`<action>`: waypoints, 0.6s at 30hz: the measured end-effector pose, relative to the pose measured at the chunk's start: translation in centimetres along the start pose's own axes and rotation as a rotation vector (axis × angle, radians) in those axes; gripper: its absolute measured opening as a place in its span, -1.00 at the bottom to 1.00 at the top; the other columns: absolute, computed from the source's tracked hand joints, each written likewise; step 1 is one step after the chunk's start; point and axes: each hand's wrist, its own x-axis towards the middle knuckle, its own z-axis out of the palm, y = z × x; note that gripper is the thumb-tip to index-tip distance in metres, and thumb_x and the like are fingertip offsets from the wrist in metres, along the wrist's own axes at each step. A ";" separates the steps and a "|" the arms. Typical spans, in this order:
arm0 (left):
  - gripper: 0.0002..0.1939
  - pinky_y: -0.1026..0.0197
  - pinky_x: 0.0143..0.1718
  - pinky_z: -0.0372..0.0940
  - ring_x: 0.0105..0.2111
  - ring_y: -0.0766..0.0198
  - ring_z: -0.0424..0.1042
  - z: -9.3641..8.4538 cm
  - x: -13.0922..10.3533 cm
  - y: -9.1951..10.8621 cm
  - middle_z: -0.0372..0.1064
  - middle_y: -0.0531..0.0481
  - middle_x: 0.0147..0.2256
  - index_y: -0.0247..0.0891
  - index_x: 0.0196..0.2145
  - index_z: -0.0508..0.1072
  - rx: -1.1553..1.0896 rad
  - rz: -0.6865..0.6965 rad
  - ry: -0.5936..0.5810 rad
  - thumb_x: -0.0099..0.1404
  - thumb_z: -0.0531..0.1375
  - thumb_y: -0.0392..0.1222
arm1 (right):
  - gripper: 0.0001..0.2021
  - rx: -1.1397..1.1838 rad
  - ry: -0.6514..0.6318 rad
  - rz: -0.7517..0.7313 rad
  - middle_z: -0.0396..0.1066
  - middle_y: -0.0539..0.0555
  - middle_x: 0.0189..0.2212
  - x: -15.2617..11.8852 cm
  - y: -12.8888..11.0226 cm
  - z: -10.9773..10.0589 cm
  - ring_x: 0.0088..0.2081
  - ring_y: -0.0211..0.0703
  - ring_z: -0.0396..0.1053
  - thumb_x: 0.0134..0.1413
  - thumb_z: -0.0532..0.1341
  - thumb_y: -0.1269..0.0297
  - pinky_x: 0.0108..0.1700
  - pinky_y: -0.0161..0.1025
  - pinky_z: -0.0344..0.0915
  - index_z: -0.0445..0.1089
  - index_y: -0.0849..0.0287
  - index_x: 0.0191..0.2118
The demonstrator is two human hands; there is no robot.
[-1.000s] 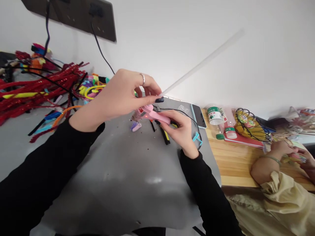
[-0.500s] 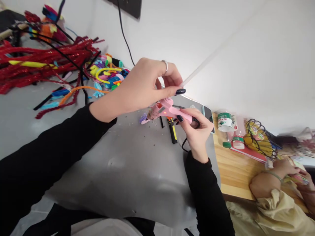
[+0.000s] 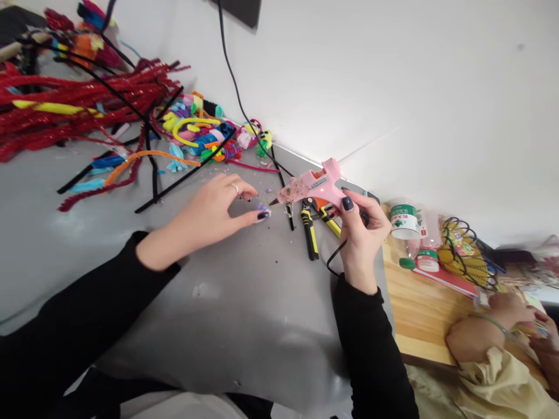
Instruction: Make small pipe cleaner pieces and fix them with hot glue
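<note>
My right hand [image 3: 364,233] is wrapped round the handle of a pink hot glue gun [image 3: 317,180], whose small orange light is lit. A pale glue stick [image 3: 367,144] juts out of its back end. The dirty nozzle points left and slightly down, close to a small purple and white piece [image 3: 263,208] on the grey table. My left hand [image 3: 213,206] is at that piece, its thumb tip beside or touching it, with thumb and fingers apart. Pliers with black and yellow handles [image 3: 310,233] lie below the gun.
Red tinsel pipe cleaners [image 3: 87,110] and colourful fuzzy pieces [image 3: 201,131] cover the left back of the grey table [image 3: 227,291]. A black cord [image 3: 236,87] hangs before the wall. At right, bottles [image 3: 404,221] lie on a wooden table [image 3: 419,314], near another person's hands [image 3: 506,311].
My left hand has let go of the glue stick and moved down and left to the small purple piece. The glue gun has risen and shifted right, its nozzle now off that piece.
</note>
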 end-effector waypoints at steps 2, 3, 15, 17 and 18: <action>-0.63 -0.07 0.03 0.36 -0.04 -0.08 0.43 1.0 -1.0 0.3 0.50 -0.14 -0.08 -0.21 -0.10 0.52 0.114 -0.014 0.003 0.34 0.28 0.13 | -0.73 0.011 -0.004 0.017 0.56 0.00 -0.38 0.0 0.1 0.1 -0.44 -0.22 0.47 0.07 0.47 0.00 -0.36 -0.18 0.45 0.64 0.06 -0.22; -0.63 -0.10 0.03 0.36 -0.03 -0.11 0.41 1.5 -1.3 0.5 0.48 -0.17 -0.06 -0.22 -0.09 0.51 0.164 -0.014 0.000 0.32 0.30 0.11 | -0.73 0.017 -0.004 0.026 0.56 -0.01 -0.38 0.0 0.2 0.1 -0.45 -0.22 0.47 0.06 0.47 0.00 -0.36 -0.18 0.45 0.64 0.06 -0.22; -0.66 -0.14 0.11 0.34 0.02 -0.09 0.40 1.5 -1.6 -0.1 0.45 -0.17 0.02 -0.21 0.06 0.51 0.063 0.056 0.043 0.41 0.22 -0.03 | -0.76 0.161 -0.026 0.081 0.55 -0.04 -0.37 0.3 0.7 0.1 -0.44 -0.25 0.48 0.02 0.51 0.06 -0.33 -0.22 0.44 0.63 0.05 -0.24; -0.67 -0.12 0.16 0.33 0.05 -0.06 0.41 0.9 -1.4 0.4 0.48 -0.14 0.02 -0.18 0.04 0.51 -0.022 0.036 0.141 0.44 0.19 0.02 | -0.74 0.097 -0.049 0.077 0.55 -0.02 -0.36 0.0 0.6 0.0 -0.41 -0.23 0.49 0.06 0.49 0.04 -0.30 -0.22 0.46 0.63 0.07 -0.21; -0.69 -0.10 0.18 0.32 0.06 -0.04 0.43 0.6 -1.2 0.8 0.49 -0.13 0.01 -0.17 0.03 0.51 -0.065 0.029 0.188 0.46 0.17 0.01 | -0.73 0.068 -0.064 0.070 0.56 0.00 -0.34 -0.1 0.5 0.0 -0.40 -0.22 0.50 0.07 0.48 0.03 -0.30 -0.21 0.46 0.63 0.09 -0.20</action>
